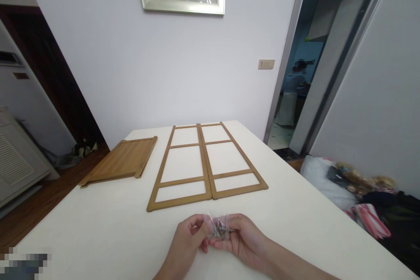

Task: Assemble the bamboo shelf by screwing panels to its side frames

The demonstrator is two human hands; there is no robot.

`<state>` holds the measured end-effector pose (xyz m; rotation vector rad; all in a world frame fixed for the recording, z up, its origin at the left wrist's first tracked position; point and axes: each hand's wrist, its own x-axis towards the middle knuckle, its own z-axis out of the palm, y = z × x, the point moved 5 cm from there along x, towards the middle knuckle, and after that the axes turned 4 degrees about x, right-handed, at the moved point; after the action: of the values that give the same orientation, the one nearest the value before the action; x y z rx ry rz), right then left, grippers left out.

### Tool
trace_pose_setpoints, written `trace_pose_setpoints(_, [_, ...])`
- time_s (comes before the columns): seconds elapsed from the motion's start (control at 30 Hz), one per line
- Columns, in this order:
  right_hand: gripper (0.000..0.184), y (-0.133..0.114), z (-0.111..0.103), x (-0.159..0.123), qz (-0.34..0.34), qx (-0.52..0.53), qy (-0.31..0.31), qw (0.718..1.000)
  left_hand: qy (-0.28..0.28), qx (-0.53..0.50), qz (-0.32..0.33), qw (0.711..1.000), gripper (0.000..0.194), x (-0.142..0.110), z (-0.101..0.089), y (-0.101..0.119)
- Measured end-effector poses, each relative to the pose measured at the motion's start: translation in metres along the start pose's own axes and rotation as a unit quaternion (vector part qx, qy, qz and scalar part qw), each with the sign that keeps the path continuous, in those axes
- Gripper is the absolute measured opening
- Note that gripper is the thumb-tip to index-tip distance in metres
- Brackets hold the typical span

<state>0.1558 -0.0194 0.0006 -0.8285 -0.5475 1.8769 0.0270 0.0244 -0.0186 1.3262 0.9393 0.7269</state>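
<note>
Between my two hands is a small clear plastic bag [219,229] with little metal pieces in it, probably screws, too small to tell apart. My left hand [191,237] pinches the bag's left side, thumb on top. My right hand [246,239] grips its right side, with fingers curled beneath it. Just beyond my hands, two wooden frames [207,170] with crossbars lie flat side by side on the white table [278,218]. Farther left rests a stack of slatted wooden panels [123,157], also flat.
A wall with a framed mirror [183,7] and a light switch [266,64] stands behind the table. Through the doorway at right, a person [291,92] is in another room. Clothes and bags [357,192] are heaped right of the table. A blurred dark object [24,267] is at lower left.
</note>
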Motion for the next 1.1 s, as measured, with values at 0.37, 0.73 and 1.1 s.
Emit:
trace_pose_setpoints(0.37, [0.016,0.0,-0.007,0.002,-0.027,0.031,0.032,0.999,0.049,0.027,0.002,0.998,0.026,-0.005,0.003,-0.007])
trace_pose_setpoints(0.73, [0.02,0.009,-0.001,0.002,-0.017,0.038,-0.004,0.999,0.115,0.12,0.035,0.986,0.008,-0.009,0.002,0.007])
trace_pose_setpoints(1.1, [0.025,0.017,-0.003,0.004,0.041,0.083,-0.033,0.995,0.124,0.152,0.078,0.978,0.014,-0.017,0.001,0.023])
